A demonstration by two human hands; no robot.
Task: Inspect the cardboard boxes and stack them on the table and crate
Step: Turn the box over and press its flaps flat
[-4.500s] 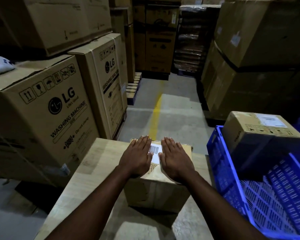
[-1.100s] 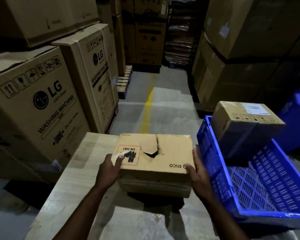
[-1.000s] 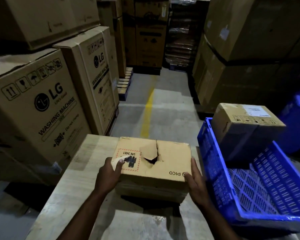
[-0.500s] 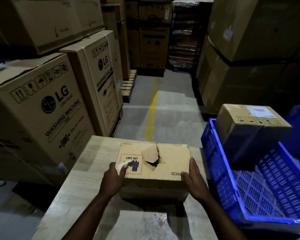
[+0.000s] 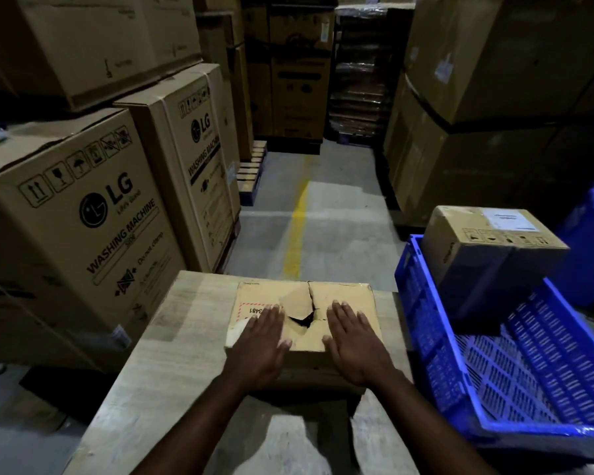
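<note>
Both hands have left the sides of the torn cardboard box, which they gripped half a second ago, and now lie flat on its top. The left hand and the right hand rest palm down with fingers straight, apart from each other, one on either side of a jagged tear in the lid. The left fingertips partly cover a red-bordered label.

The box sits on the far end of a pale wooden table. Just beside the table on the right stands a blue plastic crate, and a second cardboard box with a white label on top rests tilted at the crate's far end.

LG washing machine cartons are stacked along the left. A yellow line runs down the concrete floor of the aisle beyond the table.
</note>
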